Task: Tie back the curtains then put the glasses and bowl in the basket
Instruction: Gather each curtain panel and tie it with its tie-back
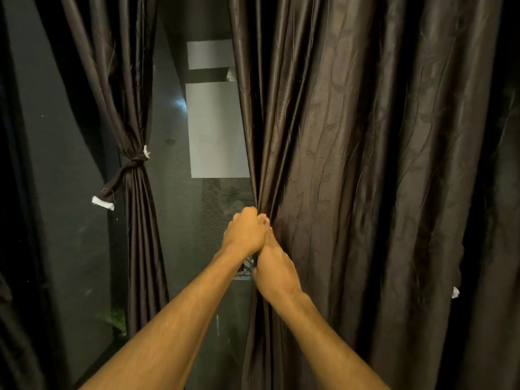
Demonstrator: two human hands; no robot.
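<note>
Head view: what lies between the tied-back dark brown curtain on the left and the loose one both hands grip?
A dark window pane with pale grey rectangular panels showing through, seen in the head view.

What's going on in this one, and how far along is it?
A person is tying back the curtains at a dark window. The left curtain is already gathered and knotted with a tie. The right curtain hangs loose. The left hand and right hand grip its inner edge close together, apparently to bunch it. Nothing else of the task is in view.
</note>
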